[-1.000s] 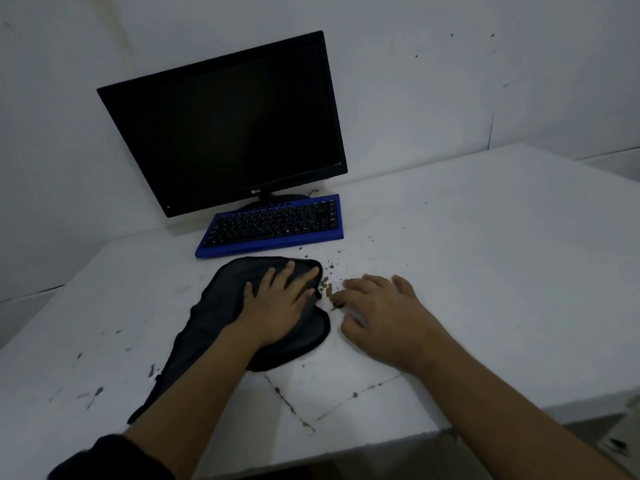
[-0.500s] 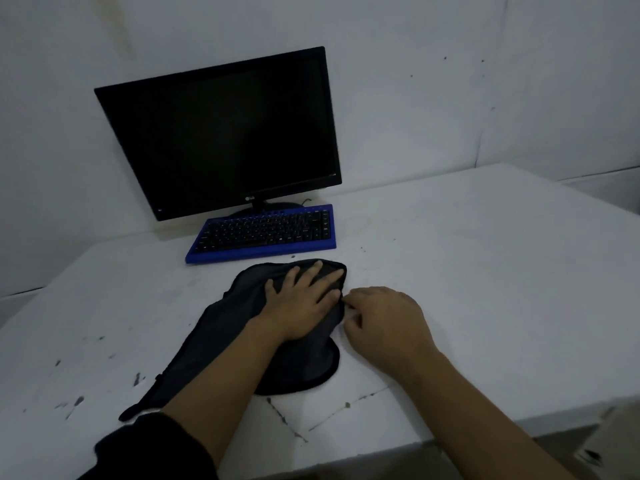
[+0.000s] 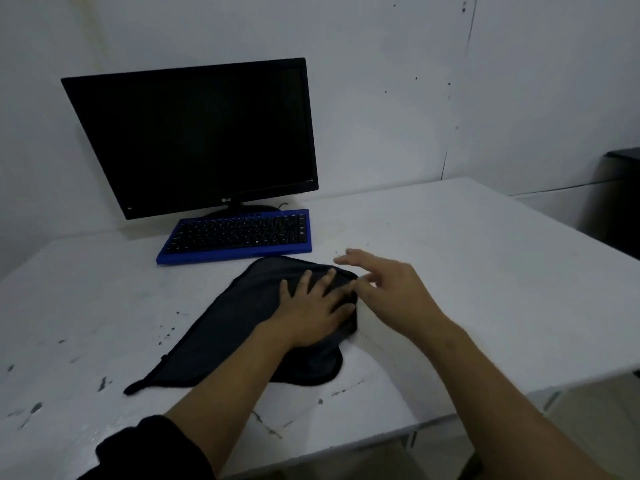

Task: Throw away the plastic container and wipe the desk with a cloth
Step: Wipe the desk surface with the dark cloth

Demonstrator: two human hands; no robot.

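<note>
A dark cloth [image 3: 225,337] lies spread on the white desk [image 3: 467,278], in front of the keyboard. My left hand [image 3: 315,310] presses flat on the cloth's right part with its fingers spread. My right hand [image 3: 391,285] hovers just right of the cloth, blurred, fingers stretched out and holding nothing. No plastic container is in view.
A black monitor [image 3: 201,136] stands at the back left with a blue keyboard [image 3: 239,235] in front of it. Dark specks and cracks mark the desk near its front edge [image 3: 270,431]. A dark cabinet [image 3: 616,199] stands at the far right.
The brown crumbs beside the cloth are no longer visible. My left hand pushed the cloth to the right over them. My right hand lifted off the desk and opened.
</note>
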